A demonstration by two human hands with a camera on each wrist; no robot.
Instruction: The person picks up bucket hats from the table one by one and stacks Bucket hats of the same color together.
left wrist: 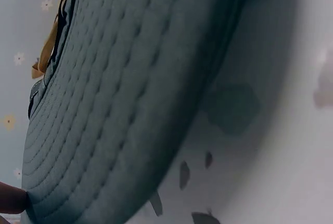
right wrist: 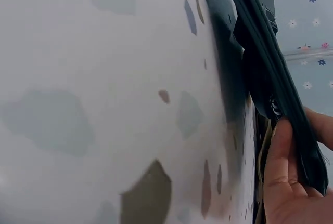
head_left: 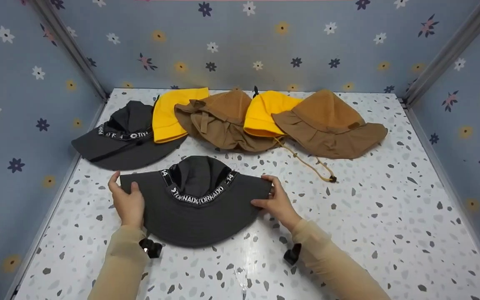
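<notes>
A dark grey sun hat [head_left: 198, 225] with a wide brim and a white-lettered band is held above the front middle of the table. My left hand [head_left: 128, 204] pinches the brim's left corner; only a fingertip [left wrist: 11, 199] of it shows in the left wrist view. At the opposite corner my right hand [head_left: 279, 204] grips the brim between thumb and fingers. Seen in the right wrist view, that hand [right wrist: 291, 182] has the brim [right wrist: 291, 89] edge-on between its fingers. Stitched rows cover the brim [left wrist: 114, 78] in the left wrist view.
Along the back lie another dark grey hat [head_left: 127, 152], a yellow hat [head_left: 167, 116], a brown hat [head_left: 227, 106], a second yellow hat [head_left: 265, 112] and a second brown hat [head_left: 327, 112], overlapping. A drawstring [head_left: 306, 162] trails forward. Flowered panels [head_left: 240, 46] enclose the speckled table [head_left: 369, 233].
</notes>
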